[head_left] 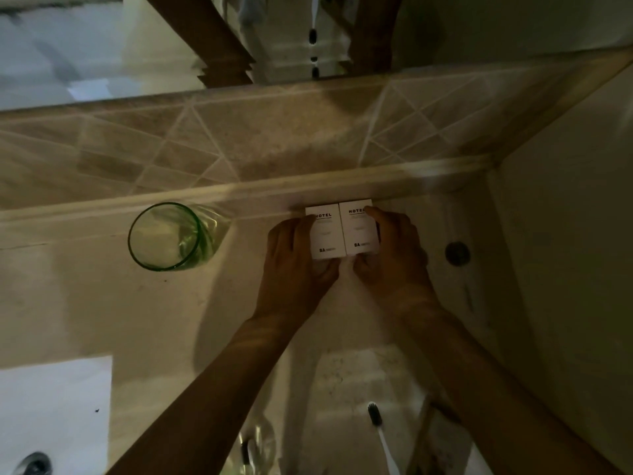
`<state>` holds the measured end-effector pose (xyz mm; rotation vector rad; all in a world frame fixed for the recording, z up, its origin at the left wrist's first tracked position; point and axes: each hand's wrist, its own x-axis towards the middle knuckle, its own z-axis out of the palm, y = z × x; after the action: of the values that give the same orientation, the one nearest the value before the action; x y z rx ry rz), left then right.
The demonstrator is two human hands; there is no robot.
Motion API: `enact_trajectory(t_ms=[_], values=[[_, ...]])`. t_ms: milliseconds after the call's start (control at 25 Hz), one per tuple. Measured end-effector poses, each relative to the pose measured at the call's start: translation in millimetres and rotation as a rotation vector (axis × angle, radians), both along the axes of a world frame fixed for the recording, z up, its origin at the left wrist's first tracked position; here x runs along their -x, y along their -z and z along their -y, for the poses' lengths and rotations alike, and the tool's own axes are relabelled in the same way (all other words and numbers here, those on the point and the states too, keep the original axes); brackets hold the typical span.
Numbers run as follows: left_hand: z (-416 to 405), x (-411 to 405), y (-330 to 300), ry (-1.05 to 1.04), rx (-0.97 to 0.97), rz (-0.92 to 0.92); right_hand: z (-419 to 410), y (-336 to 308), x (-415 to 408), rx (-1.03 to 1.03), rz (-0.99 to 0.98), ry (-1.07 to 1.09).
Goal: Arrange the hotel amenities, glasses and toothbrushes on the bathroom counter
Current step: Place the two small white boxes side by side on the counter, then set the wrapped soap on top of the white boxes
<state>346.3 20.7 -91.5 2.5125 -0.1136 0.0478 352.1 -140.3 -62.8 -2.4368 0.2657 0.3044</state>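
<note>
Two white boxes marked HOTEL stand side by side against the tiled back ledge. My left hand (296, 255) grips the left box (325, 234) and my right hand (390, 255) grips the right box (358, 229), the two boxes touching. A green-rimmed drinking glass (168, 236) stands on the counter (102, 296) to the left, apart from my hands. Near the bottom edge lies a white toothbrush (378, 430) with dark bristles. A clear glass (255, 447) with another toothbrush in it shows dimly at the bottom centre.
A mirror (102, 46) rises behind the tiled backsplash (239, 138). A wall (582, 234) closes off the right side, with a round metal fitting (457, 253) near it. A white basin (51, 416) with a chrome tap (34, 464) fills the lower left corner.
</note>
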Motion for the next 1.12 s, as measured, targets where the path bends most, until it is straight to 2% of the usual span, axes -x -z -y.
enact_trajectory(t_ms=[360, 480, 600, 800, 880, 960, 1120], values=[[-3, 0, 1, 0.018, -0.029, 0.019, 0, 4, -1, -0.012, 0.011, 0.013], [-6, 2, -5, 0.045, -0.011, -0.079, 2, 0, 3, -0.050, -0.007, 0.038], [-15, 15, -26, 0.026, 0.039, -0.220, 3, -11, 28, -0.052, 0.063, 0.028], [-24, 64, -75, -0.032, 0.077, -0.050, 6, -48, 103, -0.104, 0.084, 0.139], [-15, 86, -97, 0.022, 0.137, -0.061, 20, -56, 135, -0.093, 0.096, 0.161], [-1, 117, -114, 0.055, 0.196, -0.181, 39, -53, 174, -0.082, 0.052, 0.230], [35, 178, -106, 0.040, 0.354, -0.658, 65, -41, 238, -0.139, -0.079, 0.440]])
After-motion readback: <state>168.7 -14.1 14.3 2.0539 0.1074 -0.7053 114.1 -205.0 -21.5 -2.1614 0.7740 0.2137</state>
